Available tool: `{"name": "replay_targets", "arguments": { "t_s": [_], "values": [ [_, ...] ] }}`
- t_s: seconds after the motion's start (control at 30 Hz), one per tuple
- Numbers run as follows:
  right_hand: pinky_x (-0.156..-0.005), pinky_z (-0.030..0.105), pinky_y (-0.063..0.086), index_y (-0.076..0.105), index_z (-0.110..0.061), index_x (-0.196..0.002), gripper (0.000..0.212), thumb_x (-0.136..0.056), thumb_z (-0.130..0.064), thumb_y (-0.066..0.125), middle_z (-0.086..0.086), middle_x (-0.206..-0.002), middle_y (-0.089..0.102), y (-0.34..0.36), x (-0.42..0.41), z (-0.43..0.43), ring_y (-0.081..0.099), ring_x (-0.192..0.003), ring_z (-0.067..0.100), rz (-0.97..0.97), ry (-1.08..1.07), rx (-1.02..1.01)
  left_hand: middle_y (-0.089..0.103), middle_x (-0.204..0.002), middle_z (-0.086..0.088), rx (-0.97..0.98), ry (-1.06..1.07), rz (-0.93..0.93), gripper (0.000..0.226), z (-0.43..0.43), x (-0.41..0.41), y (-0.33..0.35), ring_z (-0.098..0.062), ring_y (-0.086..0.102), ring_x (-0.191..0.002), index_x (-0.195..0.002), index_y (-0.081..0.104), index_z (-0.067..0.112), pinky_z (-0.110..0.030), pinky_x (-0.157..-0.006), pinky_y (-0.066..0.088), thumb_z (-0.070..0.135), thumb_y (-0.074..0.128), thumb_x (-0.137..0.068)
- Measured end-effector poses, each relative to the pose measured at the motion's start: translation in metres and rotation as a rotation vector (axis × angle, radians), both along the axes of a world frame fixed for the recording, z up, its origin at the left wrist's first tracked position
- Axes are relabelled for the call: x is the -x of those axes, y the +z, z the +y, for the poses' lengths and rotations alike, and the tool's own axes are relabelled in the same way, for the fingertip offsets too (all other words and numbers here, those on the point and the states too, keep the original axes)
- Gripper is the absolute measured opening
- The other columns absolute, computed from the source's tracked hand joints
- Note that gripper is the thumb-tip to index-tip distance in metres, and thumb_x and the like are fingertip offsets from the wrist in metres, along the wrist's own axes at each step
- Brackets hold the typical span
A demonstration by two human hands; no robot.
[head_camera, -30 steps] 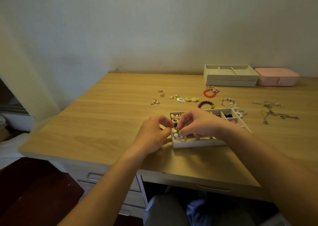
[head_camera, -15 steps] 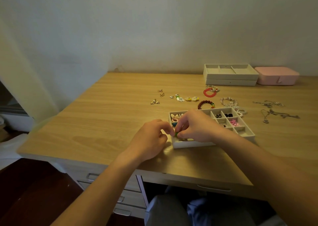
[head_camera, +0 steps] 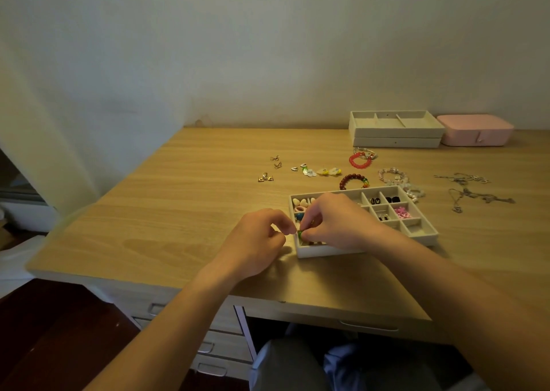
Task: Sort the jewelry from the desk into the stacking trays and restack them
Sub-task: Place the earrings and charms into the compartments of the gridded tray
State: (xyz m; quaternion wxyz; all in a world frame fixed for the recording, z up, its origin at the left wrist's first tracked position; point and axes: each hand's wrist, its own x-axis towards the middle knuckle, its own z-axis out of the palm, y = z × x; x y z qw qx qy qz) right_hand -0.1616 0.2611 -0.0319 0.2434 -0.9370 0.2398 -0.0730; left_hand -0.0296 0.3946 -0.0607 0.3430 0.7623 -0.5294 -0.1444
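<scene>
green bead going into the near tray

wide wooden desk [head_camera: 190, 212] is carrying a white divided tray [head_camera: 422, 235] at its near edge. right hand [head_camera: 333, 224] is pinching a small green bead piece [head_camera: 300, 234] over the tray's near-left compartment. left hand [head_camera: 256, 238] is curling narrow beside it; contents unclear. risk: a loose pinch lets the bead roll off the desk.

I see a wooden desk [head_camera: 178, 212] bearing a divided tray [head_camera: 422, 235]. Beyond the tray lie a dark bead bracelet [head_camera: 352, 179], a red coil bracelet [head_camera: 360, 161], and pale charms [head_camera: 317, 171]; left of these, gold earrings [head_camera: 265, 178]. Right of the tray lie silver chains [head_camera: 473, 192]. Far behind it stand stacked trays [head_camera: 395, 136] beside a pink box [head_camera: 474, 130].
</scene>
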Motion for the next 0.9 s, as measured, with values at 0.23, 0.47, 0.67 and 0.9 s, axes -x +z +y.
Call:
{"name": "replay_targets", "arguments": {
  "t_s": [0.23,0.47,0.67,0.9],
  "values": [
    [-0.067,0.029,0.057,0.084,-0.02,-0.093,0.017,-0.086,-0.015,0.069,-0.003,-0.083,0.075,0.003,-0.006,0.0,0.065,-0.074,0.01,0.068,-0.014,0.005,0.069,-0.097,0.011,0.006,0.002,-0.009,0.038,-0.003,0.001,0.003,-0.01,0.063,-0.085,-0.079,0.068,0.038,-0.035,-0.086,0.052,0.003,0.055,-0.082],
    [-0.066,0.027,0.055,0.083,-0.02,-0.091,0.015,-0.086,-0.017,0.07,-0.004,-0.082,0.072,-0.003,-0.007,0.001,0.063,-0.075,0.008,0.032,-0.059,0.016,0.071,-0.098,0.009,0.004,0.006,-0.002,0.033,-0.005,0.001,0.004,-0.011,0.064,-0.087,-0.085,0.071,0.032,-0.035,-0.086,0.053,0.003,0.055,-0.083],
    [-0.07,0.029,0.055,0.082,-0.023,-0.089,0.005,-0.087,-0.024,0.077,-0.008,-0.082,0.071,-0.007,-0.002,-0.001,0.064,-0.076,0.006,-0.054,-0.054,0.031,0.07,-0.096,0.011,0.022,-0.012,-0.007,0.032,-0.007,0.001,0.001,-0.011,0.063,-0.087,-0.085,0.07,0.034,-0.038,-0.085,0.053,0.007,0.053,-0.081],
    [-0.057,0.01,0.035,0.08,-0.022,-0.087,0.005,-0.086,-0.02,0.075,-0.015,-0.075,0.061,-0.011,-0.002,0.0,0.054,-0.068,0.0,-0.066,-0.026,0.063,0.066,-0.094,0.009,0.064,-0.025,-0.002,0.039,-0.008,0.0,0.001,-0.011,0.061,-0.081,-0.084,0.066,0.039,-0.03,-0.078,0.051,0.001,0.056,-0.082]
  ]
}}
